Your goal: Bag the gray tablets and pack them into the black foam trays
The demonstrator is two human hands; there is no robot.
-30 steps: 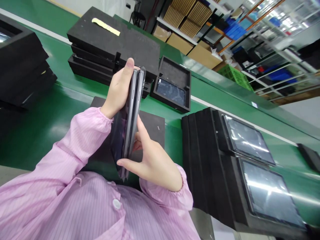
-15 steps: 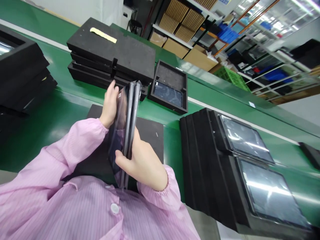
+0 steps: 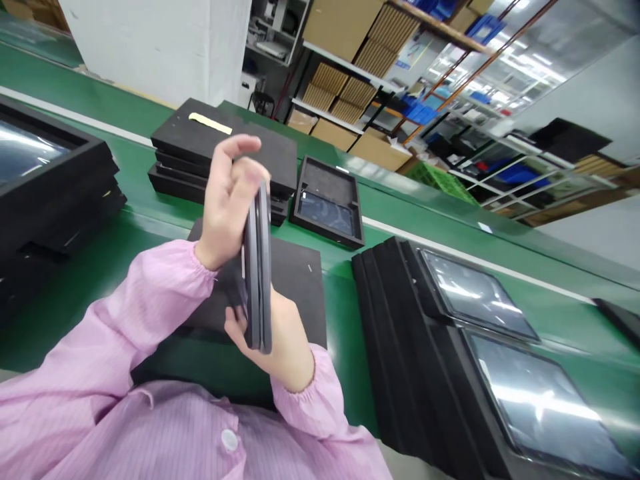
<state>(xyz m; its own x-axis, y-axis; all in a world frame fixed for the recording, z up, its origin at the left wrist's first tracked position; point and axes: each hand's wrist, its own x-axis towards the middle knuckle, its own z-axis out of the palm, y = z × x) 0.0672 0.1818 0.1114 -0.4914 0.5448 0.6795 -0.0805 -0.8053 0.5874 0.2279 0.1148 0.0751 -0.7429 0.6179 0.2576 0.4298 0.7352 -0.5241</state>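
Observation:
Two thin dark tablets [image 3: 259,273] stand edge-on, pressed together face to face, in front of my chest. My right hand [image 3: 289,327] grips their lower part, with its thumb on one side and the palm on the other. At the upper end, my left hand [image 3: 225,207] has its fingers bent over the top corner, thumb side towards the tablets. Most of the screens is hidden by the angle. Under the hands lies a flat black foam slab [image 3: 300,280] on the green work surface.
On the right, a stack of black foam trays [image 3: 400,333] carries tablets [image 3: 470,287]. Another tray stack [image 3: 55,207] stands at the left. Ahead are piled black foam boxes [image 3: 265,147] and an open tray [image 3: 327,177] holding a dark-screened device. Shelves with cartons [image 3: 345,87] fill the background.
The tablets have turned more edge-on. My left hand has moved from the screen side up to their top corner, its fingers now bent. The camera has tilted upward.

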